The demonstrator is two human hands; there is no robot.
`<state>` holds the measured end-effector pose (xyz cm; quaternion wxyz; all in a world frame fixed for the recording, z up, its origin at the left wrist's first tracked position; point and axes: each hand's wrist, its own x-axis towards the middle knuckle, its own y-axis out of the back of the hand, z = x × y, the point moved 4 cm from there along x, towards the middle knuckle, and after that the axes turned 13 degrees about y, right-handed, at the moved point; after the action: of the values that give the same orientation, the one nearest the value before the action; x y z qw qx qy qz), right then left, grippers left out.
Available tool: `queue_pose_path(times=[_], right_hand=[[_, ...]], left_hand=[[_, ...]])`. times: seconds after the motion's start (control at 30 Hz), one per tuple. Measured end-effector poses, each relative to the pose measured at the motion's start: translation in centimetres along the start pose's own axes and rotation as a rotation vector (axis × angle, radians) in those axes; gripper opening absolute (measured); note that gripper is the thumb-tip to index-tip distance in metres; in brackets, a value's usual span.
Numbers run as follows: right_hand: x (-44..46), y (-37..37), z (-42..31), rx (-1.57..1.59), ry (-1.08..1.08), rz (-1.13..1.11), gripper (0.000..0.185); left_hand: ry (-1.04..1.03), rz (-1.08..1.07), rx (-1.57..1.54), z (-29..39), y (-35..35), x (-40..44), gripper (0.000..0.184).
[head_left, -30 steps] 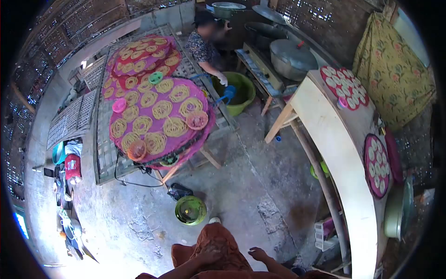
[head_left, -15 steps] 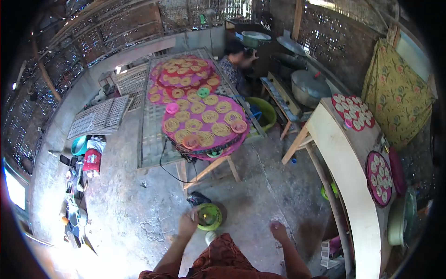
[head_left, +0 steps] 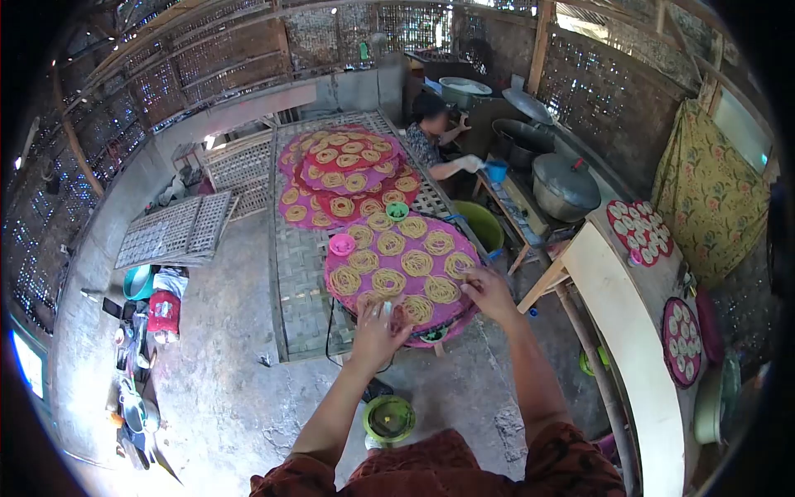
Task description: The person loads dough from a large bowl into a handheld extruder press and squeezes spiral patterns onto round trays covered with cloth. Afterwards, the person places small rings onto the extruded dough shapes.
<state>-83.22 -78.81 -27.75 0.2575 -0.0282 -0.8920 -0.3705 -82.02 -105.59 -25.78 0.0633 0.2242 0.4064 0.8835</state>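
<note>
My left hand [head_left: 377, 335] is at the near left edge of a round pink tray [head_left: 386, 263], its fingers curled around a small reddish bowl [head_left: 398, 316]. My right hand [head_left: 490, 294] reaches the tray's right edge with fingers bent together; what lies between them is too small to tell. Yellow noodle coils [head_left: 416, 262] cover the tray. A pink bowl [head_left: 341, 244] and a green bowl [head_left: 397, 210] rest near its far side. The tray lies on a woven bamboo table [head_left: 300, 306].
More pink and red trays [head_left: 339, 170] overlap farther back. A co-worker [head_left: 431, 141] holds a blue dipper [head_left: 495, 171] near a green tub [head_left: 480, 228]. A lidded pot [head_left: 566, 186] stands at right. A green basin [head_left: 389, 418] is on the floor below my arms.
Both my hands have moved forward from low near my body to the tray's near edge. The table looks closer. The co-worker's gloved hand has come up with the blue dipper.
</note>
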Motion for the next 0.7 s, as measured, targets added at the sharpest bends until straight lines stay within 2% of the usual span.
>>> queue_pose_path(times=[0.03,0.07,0.1,0.13,0.17,0.2,0.23,0.3,0.37,0.4,0.47,0.5,0.53,0.57,0.6,0.63,0.7], right_hand=[[-0.3,0.0,1.8,0.297,-0.087,0.148,0.03],[-1.3,-0.1,5.2,0.36,-0.2,0.129,0.026],[-2.0,0.8,5.4,0.359,-0.211,0.122,0.026],[-2.4,2.1,5.4,0.601,-0.467,0.224,0.03],[-2.3,2.9,6.3,0.84,-0.718,0.321,0.034],[-1.6,4.1,8.7,0.841,-0.708,0.298,0.034],[-0.7,5.1,11.5,1.016,-0.671,0.203,0.033],[3.8,5.1,11.7,1.2,-0.637,0.064,0.031],[11.6,5.0,9.6,0.618,-0.239,0.198,0.029],[15.1,3.1,9.0,0.608,-0.086,0.112,0.029],[20.3,-1.1,7.8,0.569,0.167,-0.055,0.032],[22.3,-3.1,7.2,0.54,0.274,-0.133,0.034],[23.9,-4.7,7.3,0.566,0.292,-0.15,0.034],[25.0,-6.3,7.0,0.386,0.408,-0.236,0.038],[25.5,-7.6,7.3,0.202,0.519,-0.312,0.042],[25.8,-8.3,8.0,0.226,0.531,-0.316,0.042],[26.1,-9.8,8.8,0.076,0.724,-0.392,0.049]], left_hand=[[0.004,-0.008,-0.005,-0.1,0.4,0.2,0.06],[0.128,-0.098,-0.268,-0.9,0.4,0.0,0.057],[0.256,-0.186,-0.531,-1.8,-0.2,-0.3,0.054],[0.128,-0.019,-0.471,-2.7,0.3,0.0,0.052],[0.137,-0.002,-0.473,-3.4,1.0,0.9,0.052],[0.345,0.01,-0.854,-4.7,2.0,1.4,0.052],[0.548,0.031,-1.238,-6.1,2.2,1.9,0.052],[0.446,0.2,-1.105,-8.8,3.3,4.9,0.05],[0.245,0.283,-0.942,-8.8,3.7,9.8,0.049],[0.26,0.311,-0.923,-9.1,3.9,12.2,0.049],[0.266,0.355,-0.071,-9.0,3.7,15.9,0.049],[0.286,0.378,-0.048,-9.9,2.7,16.8,0.049],[0.364,0.305,0.057,-10.8,1.5,17.8,0.051],[0.445,0.225,0.16,-11.7,0.4,18.2,0.054],[0.568,0.116,0.066,-10.9,0.3,18.6,0.054],[0.585,0.125,0.084,-10.5,0.2,18.6,0.054],[0.545,0.065,0.16,-9.8,-0.3,18.1,0.056]])
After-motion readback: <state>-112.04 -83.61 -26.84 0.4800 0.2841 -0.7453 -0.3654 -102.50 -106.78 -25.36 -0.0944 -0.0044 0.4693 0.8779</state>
